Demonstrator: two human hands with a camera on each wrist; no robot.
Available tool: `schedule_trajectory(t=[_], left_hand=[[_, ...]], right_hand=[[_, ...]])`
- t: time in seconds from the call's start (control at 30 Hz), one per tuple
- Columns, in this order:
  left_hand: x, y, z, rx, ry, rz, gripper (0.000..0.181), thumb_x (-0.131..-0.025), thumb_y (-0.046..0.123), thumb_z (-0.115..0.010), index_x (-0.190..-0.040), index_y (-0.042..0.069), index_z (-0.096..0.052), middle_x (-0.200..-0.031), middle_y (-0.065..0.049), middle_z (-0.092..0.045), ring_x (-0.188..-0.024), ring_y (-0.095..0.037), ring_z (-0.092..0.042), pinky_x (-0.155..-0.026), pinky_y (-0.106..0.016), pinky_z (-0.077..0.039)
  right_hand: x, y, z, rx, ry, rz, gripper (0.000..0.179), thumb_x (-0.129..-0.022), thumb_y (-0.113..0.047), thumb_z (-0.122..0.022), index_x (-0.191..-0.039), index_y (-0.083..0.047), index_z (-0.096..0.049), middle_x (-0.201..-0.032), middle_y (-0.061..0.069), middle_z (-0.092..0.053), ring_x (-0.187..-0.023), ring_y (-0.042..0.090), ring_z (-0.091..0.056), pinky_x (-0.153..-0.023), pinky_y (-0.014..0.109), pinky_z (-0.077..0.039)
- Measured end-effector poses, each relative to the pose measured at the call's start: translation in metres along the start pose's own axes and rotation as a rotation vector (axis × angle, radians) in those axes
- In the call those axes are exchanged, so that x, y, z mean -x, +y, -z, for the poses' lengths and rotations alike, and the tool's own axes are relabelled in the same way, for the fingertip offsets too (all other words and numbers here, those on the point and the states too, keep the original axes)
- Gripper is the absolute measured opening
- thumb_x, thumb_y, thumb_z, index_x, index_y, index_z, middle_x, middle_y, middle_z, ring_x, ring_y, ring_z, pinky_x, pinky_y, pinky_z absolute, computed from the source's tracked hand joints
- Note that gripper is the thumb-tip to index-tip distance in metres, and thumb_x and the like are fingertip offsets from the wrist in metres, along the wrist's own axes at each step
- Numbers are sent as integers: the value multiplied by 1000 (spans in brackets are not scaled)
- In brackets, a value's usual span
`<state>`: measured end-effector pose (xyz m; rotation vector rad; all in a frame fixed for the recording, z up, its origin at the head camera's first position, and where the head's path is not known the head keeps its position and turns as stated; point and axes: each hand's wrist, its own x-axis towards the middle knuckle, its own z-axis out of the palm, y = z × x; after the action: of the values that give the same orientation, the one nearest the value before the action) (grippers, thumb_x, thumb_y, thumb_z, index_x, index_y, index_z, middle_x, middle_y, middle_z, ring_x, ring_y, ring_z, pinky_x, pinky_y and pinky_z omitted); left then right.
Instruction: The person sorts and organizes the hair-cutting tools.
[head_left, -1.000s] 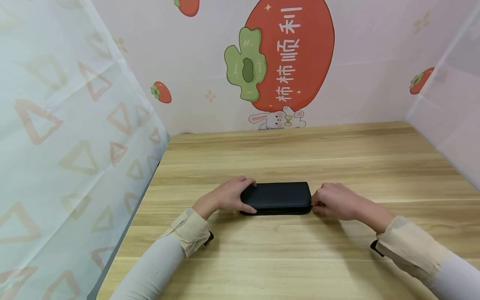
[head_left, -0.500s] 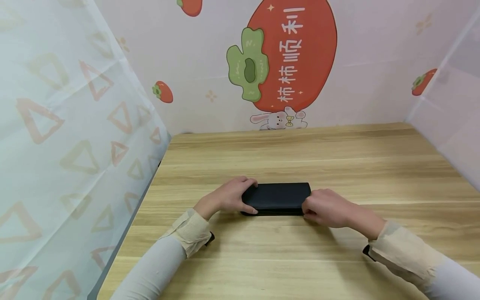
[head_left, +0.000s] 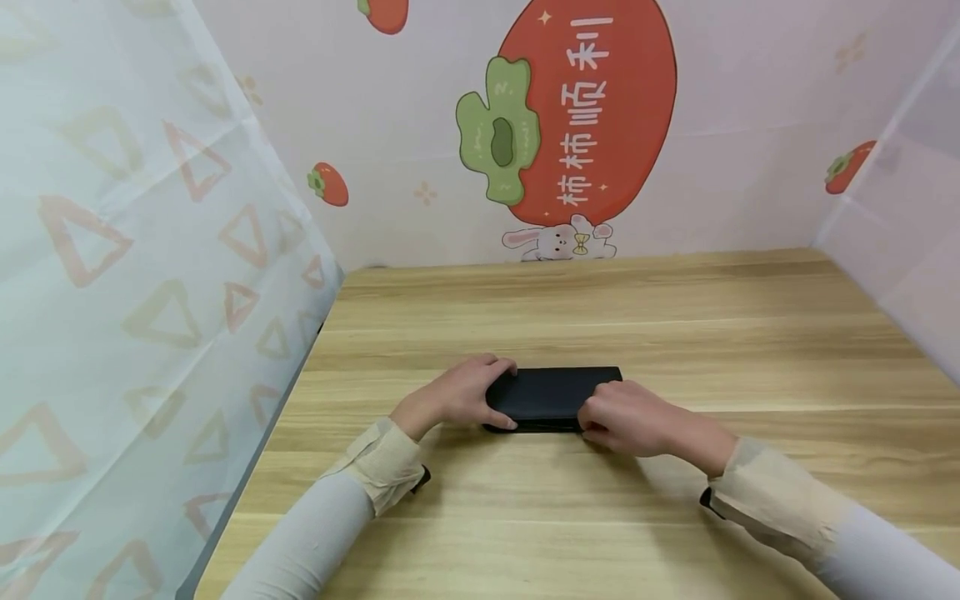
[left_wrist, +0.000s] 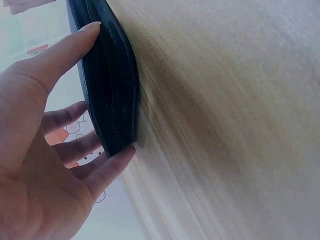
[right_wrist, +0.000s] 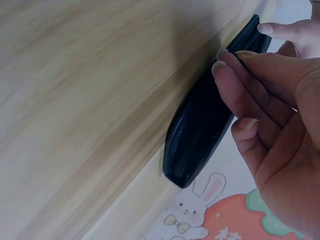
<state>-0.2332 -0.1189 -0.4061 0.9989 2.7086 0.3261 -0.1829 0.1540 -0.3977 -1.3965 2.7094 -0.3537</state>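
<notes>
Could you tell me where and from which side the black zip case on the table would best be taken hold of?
Probably across its short left end, coming from the left: the black zip case lies flat and long on the table, thin enough to span. The left hand already clasps that end, thumb at the near edge, fingers over the far one.

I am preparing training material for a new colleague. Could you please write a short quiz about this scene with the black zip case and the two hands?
1. True or false: the black zip case lies flat on the wooden table.
2. Which hand grips the case's end with thumb on the near edge and fingers over the far edge?
A. left hand
B. right hand
C. neither
3. Fill in: the right hand's fingertips pinch at the case's near long ______.

Key
1. True.
2. A; the left wrist view shows the zipper between thumb and fingers.
3. Edge; what exactly they pinch is hidden.
</notes>
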Motion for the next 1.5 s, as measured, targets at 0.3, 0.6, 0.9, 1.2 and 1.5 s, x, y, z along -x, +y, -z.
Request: schedule_trajectory(t=[0.3,0.6,0.9,1.2,1.5], left_hand=[[-1,3,3,-21,-3,15,83,-67,61,-68,-134,21,-40,-123,2,-46,-109,-14,-46,-93,-33,-39],[-1,4,3,-32,16,2,83,-67,61,-69,-133,20,-41,-123,0,-46,-108,-15,-48,-92,-33,-40],[-3,6,3,-28,6,19,83,-68,60,-69,-135,20,-40,-126,1,-45,-110,-15,-47,-93,-34,-39],[3,14,3,-127,26,15,80,-73,60,-65,-137,20,-38,-134,0,-40,-116,-19,-45,-94,-37,-39],[9,45,-1,-203,92,-154,44,-81,37,-67,-122,23,-55,-118,2,-48,-106,-17,-47,-88,-36,-41]], right_hand=[[-12,-2,-3,-3,1,9,33,-82,-16,-65,-55,-26,-50,-50,-16,-32,-47,2,-27,-45,20,-23],[-23,-7,-4,-6,-7,17,24,-83,-18,-65,-60,-23,-59,-51,-15,-40,-47,3,-34,-44,21,-28],[-23,-8,-3,-1,-29,-28,22,-84,-20,-64,-62,-24,-60,-52,-15,-44,-46,3,-36,-44,22,-30],[-21,-12,-2,15,-12,-72,27,-82,-22,-65,-58,-28,-55,-50,-15,-41,-44,2,-36,-41,22,-27],[-17,-20,-8,53,83,-123,32,-82,-25,-66,-54,-28,-50,-45,-15,-36,-42,1,-32,-40,21,-26]])
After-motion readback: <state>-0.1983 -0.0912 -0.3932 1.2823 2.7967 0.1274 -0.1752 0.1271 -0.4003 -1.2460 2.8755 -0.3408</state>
